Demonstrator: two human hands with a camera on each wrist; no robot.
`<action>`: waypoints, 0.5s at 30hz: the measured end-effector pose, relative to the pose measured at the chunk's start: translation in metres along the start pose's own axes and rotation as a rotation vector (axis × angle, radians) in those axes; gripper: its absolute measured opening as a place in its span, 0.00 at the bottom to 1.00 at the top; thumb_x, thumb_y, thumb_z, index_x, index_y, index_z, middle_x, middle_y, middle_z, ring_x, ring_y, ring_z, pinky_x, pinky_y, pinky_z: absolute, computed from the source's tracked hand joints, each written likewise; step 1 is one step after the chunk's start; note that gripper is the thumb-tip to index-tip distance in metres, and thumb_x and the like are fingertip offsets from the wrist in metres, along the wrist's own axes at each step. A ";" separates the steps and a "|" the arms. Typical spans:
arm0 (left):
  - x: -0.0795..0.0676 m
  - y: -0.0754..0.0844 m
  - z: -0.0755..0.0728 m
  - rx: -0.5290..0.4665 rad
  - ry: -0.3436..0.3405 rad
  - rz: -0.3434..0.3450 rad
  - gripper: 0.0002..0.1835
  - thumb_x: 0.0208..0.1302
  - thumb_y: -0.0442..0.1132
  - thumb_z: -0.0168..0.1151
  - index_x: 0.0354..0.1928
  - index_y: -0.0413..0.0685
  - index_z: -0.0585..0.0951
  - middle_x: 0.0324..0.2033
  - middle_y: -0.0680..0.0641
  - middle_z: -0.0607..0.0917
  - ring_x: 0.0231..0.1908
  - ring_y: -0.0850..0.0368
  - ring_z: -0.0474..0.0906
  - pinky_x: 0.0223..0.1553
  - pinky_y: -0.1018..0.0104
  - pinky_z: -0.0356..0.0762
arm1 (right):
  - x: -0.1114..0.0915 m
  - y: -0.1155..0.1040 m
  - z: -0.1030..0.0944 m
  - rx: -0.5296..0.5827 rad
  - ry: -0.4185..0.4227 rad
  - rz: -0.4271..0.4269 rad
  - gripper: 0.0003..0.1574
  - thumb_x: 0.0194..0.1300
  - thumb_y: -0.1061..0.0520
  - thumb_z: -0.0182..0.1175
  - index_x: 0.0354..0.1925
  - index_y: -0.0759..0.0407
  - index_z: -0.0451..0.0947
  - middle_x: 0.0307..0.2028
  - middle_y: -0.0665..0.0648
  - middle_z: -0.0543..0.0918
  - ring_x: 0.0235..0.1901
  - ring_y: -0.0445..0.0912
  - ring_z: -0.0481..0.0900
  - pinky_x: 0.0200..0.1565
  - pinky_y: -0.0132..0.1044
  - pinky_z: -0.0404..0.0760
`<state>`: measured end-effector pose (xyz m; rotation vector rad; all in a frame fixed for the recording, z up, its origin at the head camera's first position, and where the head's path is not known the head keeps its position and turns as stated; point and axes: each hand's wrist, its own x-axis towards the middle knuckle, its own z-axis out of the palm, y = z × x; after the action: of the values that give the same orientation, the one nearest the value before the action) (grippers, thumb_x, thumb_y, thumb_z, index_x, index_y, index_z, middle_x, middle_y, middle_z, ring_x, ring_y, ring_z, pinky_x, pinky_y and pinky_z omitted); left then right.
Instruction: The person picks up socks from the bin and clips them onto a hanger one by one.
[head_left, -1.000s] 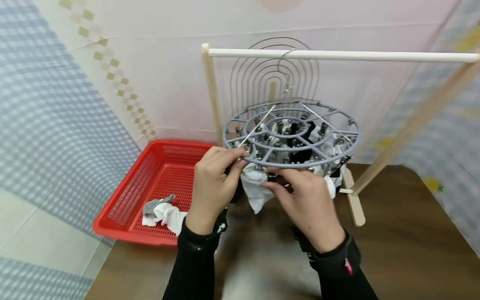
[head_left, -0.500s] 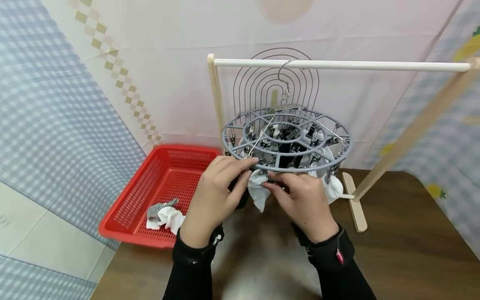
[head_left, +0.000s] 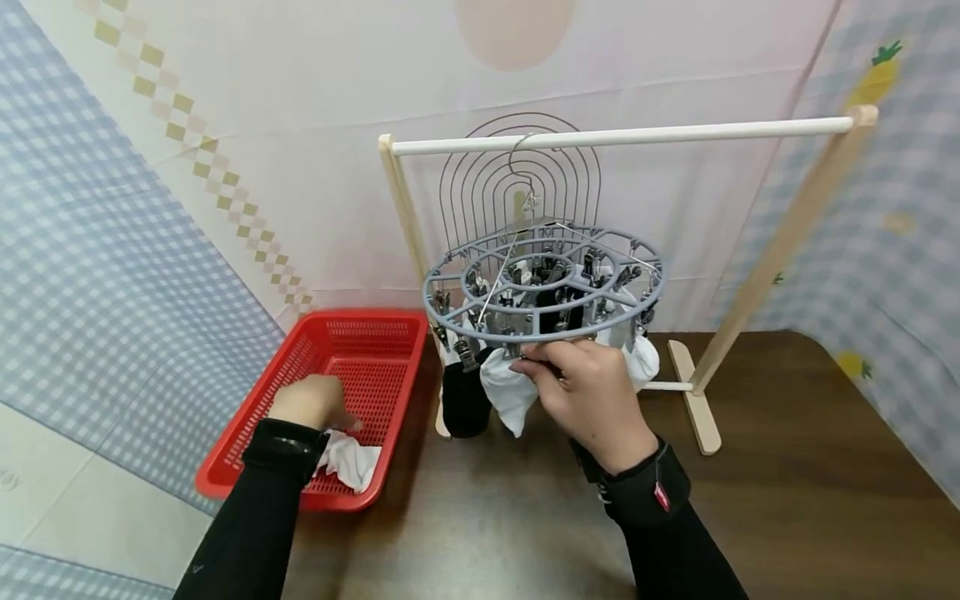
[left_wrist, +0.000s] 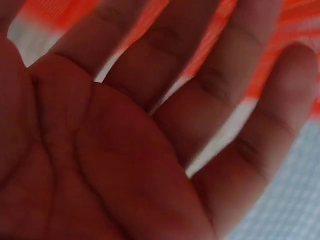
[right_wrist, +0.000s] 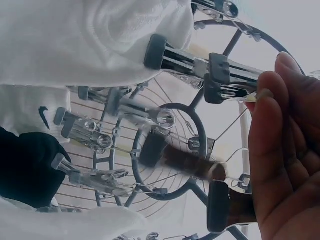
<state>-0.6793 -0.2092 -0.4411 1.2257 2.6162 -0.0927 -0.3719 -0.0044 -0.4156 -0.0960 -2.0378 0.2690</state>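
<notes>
In the head view my left hand point(head_left: 311, 404) reaches down into the red basket point(head_left: 411, 367), above a crumpled white sock point(head_left: 354, 463). Its fingers look straight and spread in the left wrist view. Up at the front rim of the round clip hanger point(head_left: 517, 339), my right hand point(head_left: 588, 396) pinches a metal clip point(right_wrist: 217, 77) with grey tips between thumb and fingers. A white sock point(head_left: 507, 390) hangs just left of that hand, held by a neighbouring clip point(right_wrist: 160, 52). Beside it hangs a black sock point(head_left: 465, 404).
The hanger hooks onto a white rail point(head_left: 645, 135) on a wooden stand point(head_left: 780, 242). More white and black socks hang under its rings among several clips. The brown table point(head_left: 810, 467) spreads below, with patterned cloth walls behind and beside it.
My left hand has left the hanger's rim and moved left and down into the basket. The right hand stays at the rim. The white and black socks now hang in plainer sight.
</notes>
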 end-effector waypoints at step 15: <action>-0.062 0.008 -0.025 -0.333 0.461 0.430 0.04 0.63 0.43 0.65 0.30 0.61 0.83 0.22 0.60 0.82 0.23 0.62 0.73 0.24 0.64 0.73 | -0.002 0.002 -0.002 -0.021 -0.003 0.010 0.09 0.57 0.55 0.72 0.35 0.58 0.86 0.29 0.54 0.90 0.25 0.41 0.81 0.24 0.39 0.79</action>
<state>-0.6403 -0.2460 -0.4009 1.8020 2.4860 0.7518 -0.3688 -0.0029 -0.4168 -0.1188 -2.0442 0.2545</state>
